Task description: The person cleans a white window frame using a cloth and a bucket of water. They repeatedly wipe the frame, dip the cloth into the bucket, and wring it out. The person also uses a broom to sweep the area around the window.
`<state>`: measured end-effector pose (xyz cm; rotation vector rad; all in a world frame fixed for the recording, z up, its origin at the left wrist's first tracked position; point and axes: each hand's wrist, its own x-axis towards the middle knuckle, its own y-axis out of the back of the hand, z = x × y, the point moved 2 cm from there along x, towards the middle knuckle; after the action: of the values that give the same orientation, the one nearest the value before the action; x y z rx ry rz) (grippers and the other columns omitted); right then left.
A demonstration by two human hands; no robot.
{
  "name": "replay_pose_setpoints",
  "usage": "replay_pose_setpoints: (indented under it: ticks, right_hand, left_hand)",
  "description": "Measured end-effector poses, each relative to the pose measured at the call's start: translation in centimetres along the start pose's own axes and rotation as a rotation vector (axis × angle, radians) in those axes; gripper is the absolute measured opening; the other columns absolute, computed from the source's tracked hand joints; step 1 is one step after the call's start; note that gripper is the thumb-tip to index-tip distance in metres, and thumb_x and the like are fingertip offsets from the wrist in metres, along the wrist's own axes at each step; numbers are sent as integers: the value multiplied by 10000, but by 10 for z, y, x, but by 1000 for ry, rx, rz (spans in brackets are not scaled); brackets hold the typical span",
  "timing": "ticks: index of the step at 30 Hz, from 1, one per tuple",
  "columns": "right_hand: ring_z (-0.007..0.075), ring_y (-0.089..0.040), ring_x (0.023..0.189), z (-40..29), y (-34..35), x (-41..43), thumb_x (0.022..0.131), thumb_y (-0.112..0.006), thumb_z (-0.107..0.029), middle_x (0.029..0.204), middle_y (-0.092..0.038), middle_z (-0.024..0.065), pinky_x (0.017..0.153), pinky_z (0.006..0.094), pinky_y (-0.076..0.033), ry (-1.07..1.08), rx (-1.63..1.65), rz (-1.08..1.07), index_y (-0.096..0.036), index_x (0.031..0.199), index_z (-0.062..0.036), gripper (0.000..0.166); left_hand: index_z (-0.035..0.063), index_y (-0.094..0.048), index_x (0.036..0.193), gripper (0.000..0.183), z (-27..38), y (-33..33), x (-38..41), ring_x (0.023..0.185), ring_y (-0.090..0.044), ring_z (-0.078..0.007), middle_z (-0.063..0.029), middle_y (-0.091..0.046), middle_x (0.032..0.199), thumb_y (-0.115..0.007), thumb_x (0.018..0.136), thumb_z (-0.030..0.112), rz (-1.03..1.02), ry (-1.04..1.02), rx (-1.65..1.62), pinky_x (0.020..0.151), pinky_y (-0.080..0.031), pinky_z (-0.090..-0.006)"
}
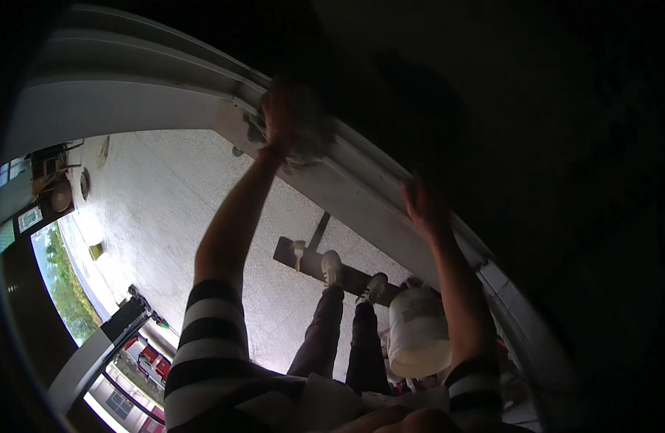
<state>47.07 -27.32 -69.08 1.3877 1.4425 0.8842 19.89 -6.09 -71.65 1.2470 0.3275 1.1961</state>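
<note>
My left hand [283,116] is up against a white moulded ledge [365,157], blurred and partly in shadow. It grips what looks like a grey cloth [311,142], which spreads over the ledge beside the fingers. Farther right, my right hand [425,203] rests on the same ledge; I see nothing in it, though its fingertips fade into the dark. Below, my shoes [331,268] stand on a dark wooden bench [359,276]. A paintbrush [298,253] lies on the bench's left end. Near my right forearm is a white plastic bucket [418,333].
Pale floor [170,216] spreads out well below the bench. To the left is a bright opening with greenery [65,281] outside. Wooden furniture [48,176] and a small yellowish container [96,251] stand farther off. Deep shadow covers the upper right.
</note>
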Motion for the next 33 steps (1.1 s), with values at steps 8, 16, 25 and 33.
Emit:
replay_pose_setpoints:
  ticks: [8,16,25,33]
  right_hand:
    - [305,-585,1010,16,-11,1,912,-498,-305,1202,-547,163,825,396,-492,-41,319,185,-394,1325,-103,471]
    - [248,-552,1079,70,-5,-40,944,-407,-330,1243,-525,122,879,356,-466,-6,267,515,-424,1302,-88,433]
    - [292,-625,830,59,8,-49,922,-426,-367,963,-637,119,692,389,-501,-398,124,337,-556,1122,-115,347]
    - [240,-629,743,55,8,-49,927,-425,-369,882,-639,101,621,358,-500,-446,94,66,-578,1051,-121,317]
  left_hand:
    - [71,-469,1275,563,174,-20,-53,1239,-383,-336,-157,-465,1278,-598,760,260,-277,-128,-188,1031,-264,-517]
    - [141,-485,1282,503,272,-38,-120,1171,-473,-261,-88,-524,1238,-603,797,208,-370,-237,-440,997,-362,-385]
    - [172,-528,1180,403,150,15,-90,1018,-562,-261,-61,-565,1104,-609,785,180,-395,-571,-67,904,-451,-391]
    - [49,-521,1112,562,95,43,-50,1003,-489,-316,-152,-516,1070,-689,726,422,-148,230,125,841,-388,-462]
